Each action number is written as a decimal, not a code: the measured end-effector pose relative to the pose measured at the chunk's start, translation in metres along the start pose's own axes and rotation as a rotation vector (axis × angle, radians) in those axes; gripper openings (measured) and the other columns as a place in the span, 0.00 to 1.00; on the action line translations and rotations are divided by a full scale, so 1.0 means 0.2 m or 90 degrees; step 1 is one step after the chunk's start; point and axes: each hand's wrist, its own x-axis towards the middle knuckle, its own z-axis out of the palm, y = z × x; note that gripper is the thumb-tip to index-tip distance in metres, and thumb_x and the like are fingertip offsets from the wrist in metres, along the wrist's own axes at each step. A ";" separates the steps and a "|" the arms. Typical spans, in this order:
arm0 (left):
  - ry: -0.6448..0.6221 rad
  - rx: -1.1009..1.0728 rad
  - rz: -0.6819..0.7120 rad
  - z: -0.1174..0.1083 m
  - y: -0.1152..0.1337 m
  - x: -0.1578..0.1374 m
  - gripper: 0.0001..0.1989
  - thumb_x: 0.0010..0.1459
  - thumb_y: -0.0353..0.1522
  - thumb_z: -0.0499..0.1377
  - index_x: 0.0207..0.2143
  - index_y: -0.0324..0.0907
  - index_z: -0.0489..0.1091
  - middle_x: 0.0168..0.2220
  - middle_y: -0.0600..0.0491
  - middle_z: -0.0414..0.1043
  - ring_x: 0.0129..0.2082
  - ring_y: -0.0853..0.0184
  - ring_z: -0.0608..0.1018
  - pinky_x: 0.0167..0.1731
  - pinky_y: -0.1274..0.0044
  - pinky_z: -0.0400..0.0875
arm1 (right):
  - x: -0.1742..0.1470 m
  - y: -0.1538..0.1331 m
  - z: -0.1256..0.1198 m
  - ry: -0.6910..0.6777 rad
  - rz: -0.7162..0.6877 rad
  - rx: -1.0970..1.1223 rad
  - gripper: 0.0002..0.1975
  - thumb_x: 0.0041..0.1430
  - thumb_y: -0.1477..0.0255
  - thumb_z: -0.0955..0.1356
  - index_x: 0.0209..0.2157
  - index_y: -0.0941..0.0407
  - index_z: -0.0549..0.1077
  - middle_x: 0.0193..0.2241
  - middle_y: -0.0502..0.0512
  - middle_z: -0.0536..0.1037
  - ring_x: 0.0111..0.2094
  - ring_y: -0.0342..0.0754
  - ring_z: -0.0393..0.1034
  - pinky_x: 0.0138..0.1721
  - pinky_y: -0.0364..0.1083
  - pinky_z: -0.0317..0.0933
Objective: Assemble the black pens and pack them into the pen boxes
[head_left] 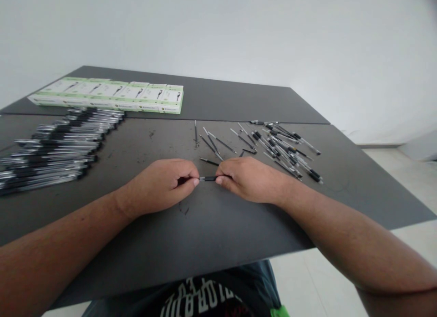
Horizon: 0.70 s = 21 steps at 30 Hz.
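A pen with a clear barrel and a black grip lies level between my two hands, above the near part of the table. My left hand pinches its left end between thumb and forefinger. With thumb and fingers closed, my right hand holds the right end at the black grip. Both ends of the pen are hidden by the fingers. Just beyond my hands, several thin ink refills are scattered on the table, one dark-tipped refill reaching close to my right knuckles.
Several clear pens with black grips form a loose heap at the right. A large row of pens lies at the left. White and green boxes stand behind it. The grey table has a seam across it, with a wall behind.
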 end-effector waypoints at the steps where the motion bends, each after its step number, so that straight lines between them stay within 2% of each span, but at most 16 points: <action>1: -0.001 -0.001 -0.003 0.00 0.00 0.00 0.12 0.70 0.36 0.55 0.37 0.47 0.77 0.33 0.53 0.81 0.33 0.62 0.81 0.40 0.71 0.72 | 0.00 0.00 0.00 -0.004 -0.011 -0.004 0.11 0.80 0.70 0.66 0.43 0.57 0.80 0.39 0.59 0.84 0.41 0.51 0.75 0.45 0.48 0.62; 3: -0.005 -0.001 -0.010 0.00 0.01 0.00 0.12 0.70 0.37 0.55 0.37 0.47 0.77 0.33 0.53 0.82 0.33 0.62 0.81 0.40 0.71 0.73 | 0.00 0.01 0.00 0.004 -0.020 0.007 0.11 0.80 0.70 0.66 0.46 0.58 0.80 0.41 0.60 0.85 0.42 0.52 0.75 0.46 0.48 0.62; 5: -0.007 -0.002 -0.018 -0.01 0.01 0.01 0.12 0.69 0.37 0.55 0.37 0.48 0.77 0.33 0.54 0.82 0.33 0.62 0.81 0.40 0.71 0.73 | 0.00 0.01 0.00 0.021 -0.007 0.028 0.08 0.77 0.69 0.70 0.48 0.57 0.80 0.42 0.59 0.85 0.42 0.51 0.76 0.45 0.48 0.62; 7: -0.008 -0.003 -0.022 -0.01 0.01 0.01 0.12 0.70 0.37 0.55 0.37 0.48 0.77 0.32 0.54 0.81 0.32 0.62 0.81 0.40 0.71 0.73 | 0.00 0.01 0.00 0.025 0.009 0.028 0.06 0.74 0.69 0.73 0.47 0.57 0.80 0.40 0.57 0.84 0.40 0.51 0.75 0.44 0.48 0.62; 12: -0.008 0.001 -0.015 -0.01 0.01 0.01 0.12 0.69 0.37 0.55 0.36 0.47 0.77 0.33 0.54 0.81 0.33 0.62 0.81 0.39 0.71 0.71 | 0.00 0.01 0.00 -0.001 -0.018 -0.009 0.12 0.80 0.70 0.66 0.45 0.58 0.81 0.41 0.61 0.85 0.43 0.53 0.76 0.47 0.49 0.62; 17: -0.008 0.001 -0.010 -0.01 0.01 0.01 0.12 0.70 0.37 0.55 0.37 0.47 0.77 0.33 0.53 0.82 0.34 0.61 0.81 0.39 0.71 0.72 | 0.00 0.00 0.00 0.013 0.016 0.013 0.07 0.75 0.69 0.72 0.48 0.58 0.81 0.41 0.59 0.85 0.41 0.51 0.76 0.44 0.48 0.62; 21: -0.006 -0.001 -0.012 -0.01 0.01 0.01 0.12 0.70 0.37 0.55 0.36 0.47 0.77 0.32 0.53 0.81 0.32 0.62 0.81 0.38 0.71 0.71 | 0.00 0.00 0.00 -0.002 -0.014 -0.015 0.11 0.80 0.70 0.67 0.45 0.58 0.81 0.41 0.60 0.85 0.43 0.52 0.76 0.46 0.49 0.62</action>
